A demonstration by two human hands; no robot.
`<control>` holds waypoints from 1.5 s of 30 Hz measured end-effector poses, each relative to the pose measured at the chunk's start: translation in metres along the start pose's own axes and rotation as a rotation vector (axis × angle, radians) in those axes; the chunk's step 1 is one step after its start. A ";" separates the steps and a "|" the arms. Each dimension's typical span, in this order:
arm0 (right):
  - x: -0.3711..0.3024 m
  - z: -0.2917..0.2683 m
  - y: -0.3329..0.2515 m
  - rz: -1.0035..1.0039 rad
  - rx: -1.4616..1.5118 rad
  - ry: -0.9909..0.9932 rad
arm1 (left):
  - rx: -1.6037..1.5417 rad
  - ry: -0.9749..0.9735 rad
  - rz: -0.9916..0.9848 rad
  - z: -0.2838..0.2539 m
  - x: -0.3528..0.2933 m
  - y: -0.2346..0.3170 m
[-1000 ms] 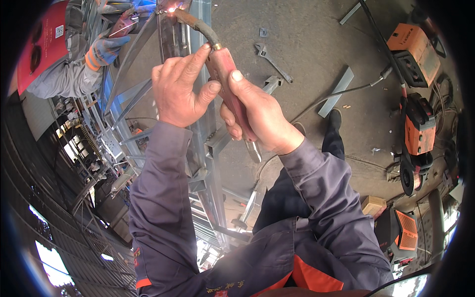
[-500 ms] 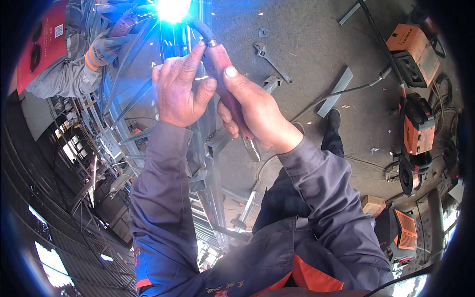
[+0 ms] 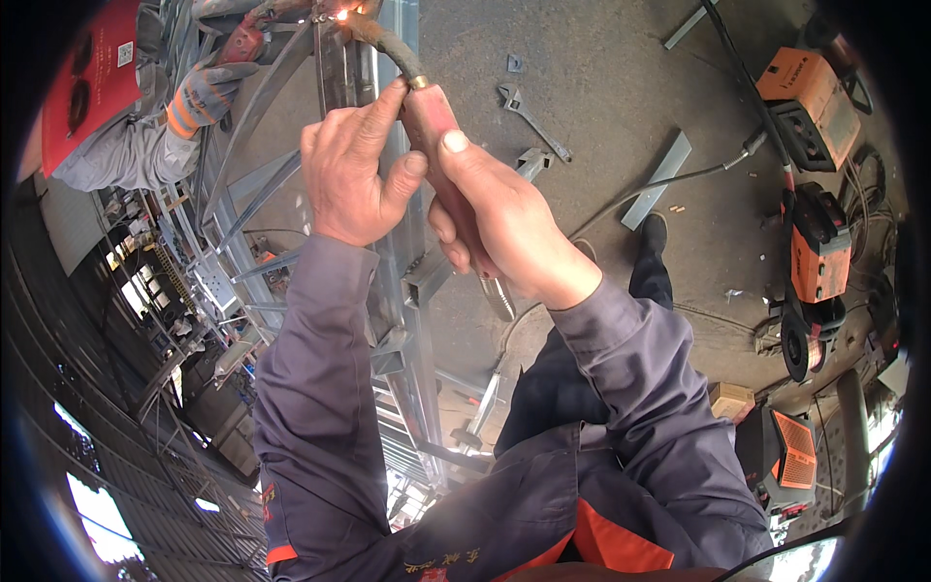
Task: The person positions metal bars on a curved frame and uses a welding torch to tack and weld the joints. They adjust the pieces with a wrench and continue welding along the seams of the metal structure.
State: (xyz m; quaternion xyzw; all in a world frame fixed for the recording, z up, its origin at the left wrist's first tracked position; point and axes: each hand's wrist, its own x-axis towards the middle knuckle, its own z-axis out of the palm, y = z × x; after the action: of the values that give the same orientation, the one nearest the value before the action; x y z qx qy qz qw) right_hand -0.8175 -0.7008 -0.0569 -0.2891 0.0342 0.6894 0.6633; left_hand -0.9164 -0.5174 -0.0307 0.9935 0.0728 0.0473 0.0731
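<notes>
My right hand (image 3: 519,218) is wrapped around the red handle of a welding torch (image 3: 433,121), thumb along its top. The torch's bent neck reaches up to a small orange glow (image 3: 342,15) on the steel frame (image 3: 344,73), where its tip is hard to make out. My left hand (image 3: 354,175) rests beside the torch with its thumb spread and its index fingertip touching near the brass collar. Its other fingers are partly hidden behind. Opposite, at the upper left, a co-worker's gloved hand (image 3: 204,95) is near a second red-handled torch (image 3: 242,44).
A co-worker's red face shield (image 3: 92,92) is close at upper left. On the floor lie an adjustable wrench (image 3: 533,121), a flat metal strip (image 3: 659,179) and a cable. Orange welding machines (image 3: 810,107) and a wire feeder (image 3: 822,247) stand at the right.
The bright blue-white arc and its flying sparks have died down to a small orange glow. My hands and the torch have hardly moved.
</notes>
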 end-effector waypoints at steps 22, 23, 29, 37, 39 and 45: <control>0.001 0.005 -0.002 0.006 0.019 0.030 | 0.006 -0.025 -0.032 -0.002 -0.002 -0.001; 0.001 0.005 -0.002 0.005 0.018 0.027 | 0.005 -0.017 -0.021 -0.002 -0.002 -0.001; -0.003 0.002 -0.001 0.014 -0.012 0.012 | -0.002 0.003 -0.010 0.000 -0.001 -0.001; -0.014 0.002 0.013 -0.018 0.019 0.011 | -0.038 0.044 0.013 0.000 0.000 0.000; -0.012 0.002 0.013 -0.026 0.026 0.000 | -0.032 0.046 0.017 -0.001 0.000 0.000; -0.008 0.001 0.007 0.009 0.052 -0.045 | -0.055 0.042 -0.008 -0.001 -0.001 -0.001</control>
State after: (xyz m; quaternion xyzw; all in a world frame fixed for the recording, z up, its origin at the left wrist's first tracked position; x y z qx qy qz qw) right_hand -0.8249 -0.7084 -0.0555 -0.2563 0.0384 0.6975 0.6681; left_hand -0.9179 -0.5167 -0.0295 0.9896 0.0768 0.0700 0.0993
